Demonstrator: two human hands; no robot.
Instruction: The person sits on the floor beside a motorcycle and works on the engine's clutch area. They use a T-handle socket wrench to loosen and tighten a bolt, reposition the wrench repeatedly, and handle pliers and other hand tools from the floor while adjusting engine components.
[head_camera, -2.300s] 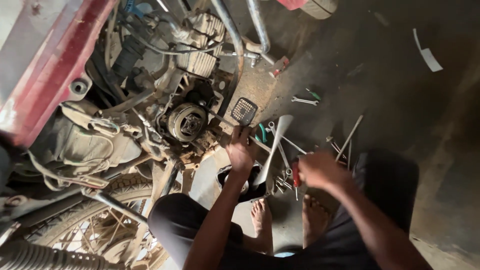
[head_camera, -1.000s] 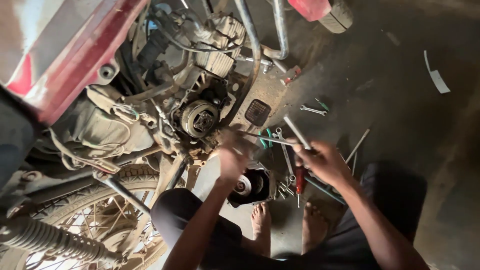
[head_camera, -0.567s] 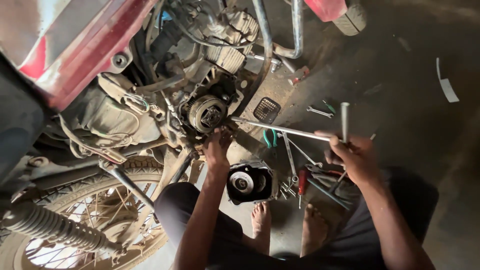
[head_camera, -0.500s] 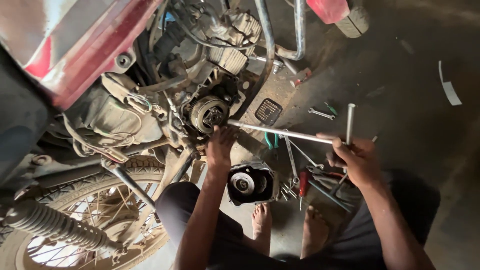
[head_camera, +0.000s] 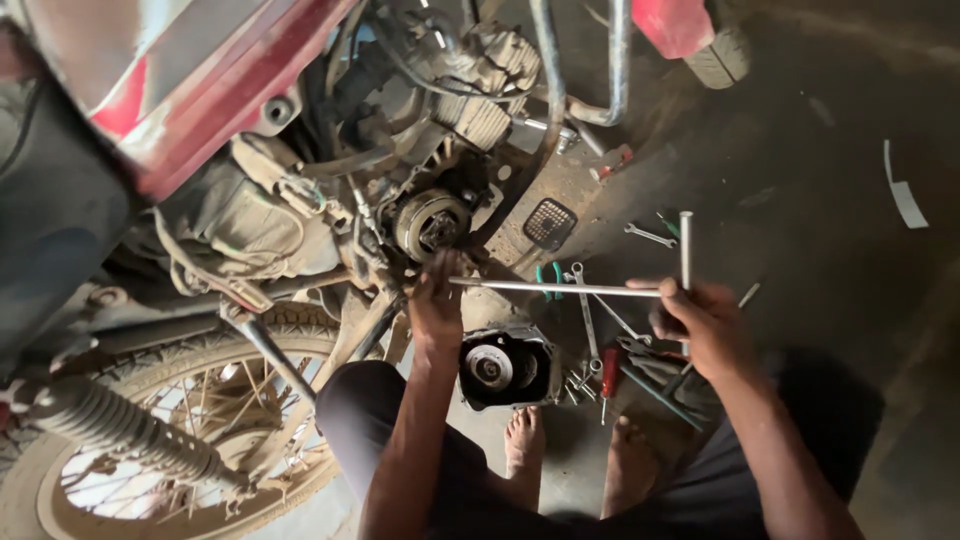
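1. The person squats on the floor (head_camera: 800, 200) beside a red motorcycle (head_camera: 200, 110); the exposed engine rotor (head_camera: 430, 222) sits at about 11 o'clock from the left hand.
2. The right hand (head_camera: 705, 325) is closed around the handle end of a long T-handle wrench (head_camera: 560, 288); its crossbar stands upright above the fist.
3. The wrench shaft runs level toward 9 o'clock, and its tip reaches the left hand (head_camera: 437, 300) just below the rotor.
4. The left hand is curled at the shaft tip against the engine; whether it pinches the tip or a fastener cannot be told.
5. Judgement: the work goes best with the shaft kept straight on the fastener's axis, the left hand steadying the tip while the right hand turns, so the socket does not slip.
6. Containers: a removed black engine cover (head_camera: 503, 367) lies open side up at 5 o'clock from the left hand, a round metal part showing inside it.
7. Loose spanners (head_camera: 650, 236) and green-handled pliers (head_camera: 548, 280) lie scattered on the floor, in no container.
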